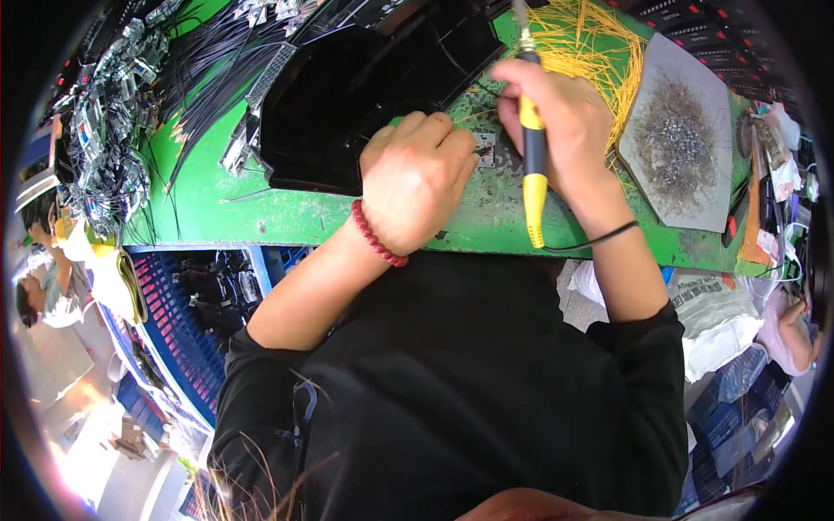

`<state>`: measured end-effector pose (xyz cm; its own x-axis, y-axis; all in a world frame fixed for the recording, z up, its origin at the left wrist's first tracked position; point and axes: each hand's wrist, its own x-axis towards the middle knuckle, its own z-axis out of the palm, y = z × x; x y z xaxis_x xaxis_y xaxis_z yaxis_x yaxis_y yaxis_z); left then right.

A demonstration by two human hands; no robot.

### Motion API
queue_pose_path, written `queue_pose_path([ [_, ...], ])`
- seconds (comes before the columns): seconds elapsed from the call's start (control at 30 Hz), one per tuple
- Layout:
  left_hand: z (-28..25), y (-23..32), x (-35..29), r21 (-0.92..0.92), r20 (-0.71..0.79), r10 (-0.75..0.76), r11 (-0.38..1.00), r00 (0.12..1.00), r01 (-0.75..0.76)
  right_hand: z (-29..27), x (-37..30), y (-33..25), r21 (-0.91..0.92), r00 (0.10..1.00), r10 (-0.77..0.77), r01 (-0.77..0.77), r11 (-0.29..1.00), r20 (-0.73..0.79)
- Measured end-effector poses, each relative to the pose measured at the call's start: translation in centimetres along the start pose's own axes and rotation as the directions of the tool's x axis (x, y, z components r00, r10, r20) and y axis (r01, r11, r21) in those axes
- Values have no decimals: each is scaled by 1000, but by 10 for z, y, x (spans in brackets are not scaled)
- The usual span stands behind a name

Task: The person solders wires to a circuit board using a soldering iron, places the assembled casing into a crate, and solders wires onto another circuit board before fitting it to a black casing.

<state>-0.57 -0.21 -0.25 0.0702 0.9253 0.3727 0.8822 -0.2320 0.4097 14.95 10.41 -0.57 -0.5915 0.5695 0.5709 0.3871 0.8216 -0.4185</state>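
Observation:
My right hand (569, 122) grips a yellow and black soldering iron (534, 156), its metal tip pointing away from me and its black cord trailing past my wrist. On the green bench, my left hand (417, 165) is closed with its fingers curled down. A small pale circuit board (487, 150) with fine wires shows at its thumb and fingertips; the rest of that grip is hidden under the hand. Just beyond the left hand lies a large glossy black plastic housing (326, 104), partly covered by it.
A heap of thin yellow wires (573, 39) lies at the far right, beside a grey board (682, 139) covered with dark solder crumbs. Black wires (204, 87) and a pile of small wired parts (109, 130) fill the left. A blue crate (178, 339) stands below the bench edge.

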Motion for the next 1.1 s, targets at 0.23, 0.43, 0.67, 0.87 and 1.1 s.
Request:
queue_pose_path([
  [0.23, -1, -3, -5, 35, -14, 47, 998, 999, -47, -38, -24, -8, 49, 984, 125, -120, 992, -129],
  [0.43, -7, 1, -4, 128, 58, 78, 988, 995, -85, -30, -70, -8, 324, 906, 392, -328, 888, -158],
  [0.67, -15, 24, 23, -172, -218, 120, 972, 968, -159, -28, -63, -14, 517, 953, 303, -249, 819, -21],
  [0.87, -20, 13, 18, -347, 4, 117, 932, 993, -109, -34, -55, -38, 681, 895, 445, -350, 643, 40],
  [1.1, -27, 14, 13, -603, 173, -93, 777, 981, 180, -28, -47, -53, 844, 800, 570, -429, 321, 190],
])
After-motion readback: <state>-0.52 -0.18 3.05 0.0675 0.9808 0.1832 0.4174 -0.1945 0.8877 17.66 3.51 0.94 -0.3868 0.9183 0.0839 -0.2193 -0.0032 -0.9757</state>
